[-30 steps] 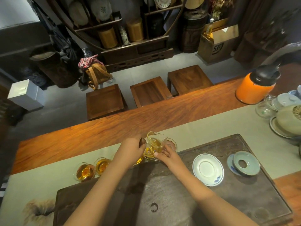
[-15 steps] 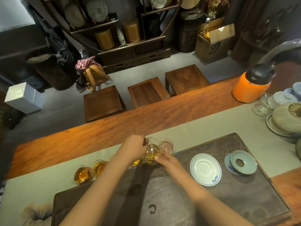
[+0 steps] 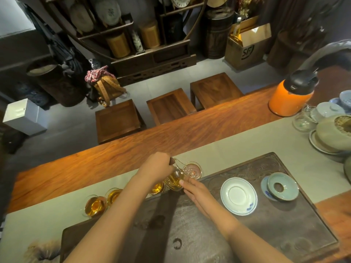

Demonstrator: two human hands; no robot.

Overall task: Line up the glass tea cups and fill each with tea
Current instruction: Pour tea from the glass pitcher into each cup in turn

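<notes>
Glass catches the light at the middle of it all: the left hand (image 3: 157, 167) is curled round the handle of a small glass pitcher (image 3: 175, 179), which is tilted with its spout toward the cup just beyond it; the right hand (image 3: 193, 188) lies with straight fingers against the near side of the pitcher, steadying it without curling round; amber tea sits in the pitcher's belly. Just past the spout stands a glass cup (image 3: 193, 169) that looks nearly empty, though I cannot tell whether tea is falling into it; under the left wrist another cup (image 3: 157, 187) shows gold, half hidden by the forearm; further out along that arm two filled cups (image 3: 95, 205) stand touching each other on the pale cloth runner (image 3: 247, 141), all in one row along the far edge of the dark stone tray (image 3: 266, 224). Both forearms cross the tray and hide the part of the row beneath them. To the right of the grip, on the tray, lie a white saucer (image 3: 239, 196) and, beyond that, a pale green lid (image 3: 283, 186) resting on a small blue-patterned dish; well off to the right stand an orange flask (image 3: 290, 97), a clear glass jug (image 3: 303, 120) and a grey pot (image 3: 334, 133); across the wooden table (image 3: 171, 135) from the hands three wooden stools (image 3: 169, 105) are drawn up.
</notes>
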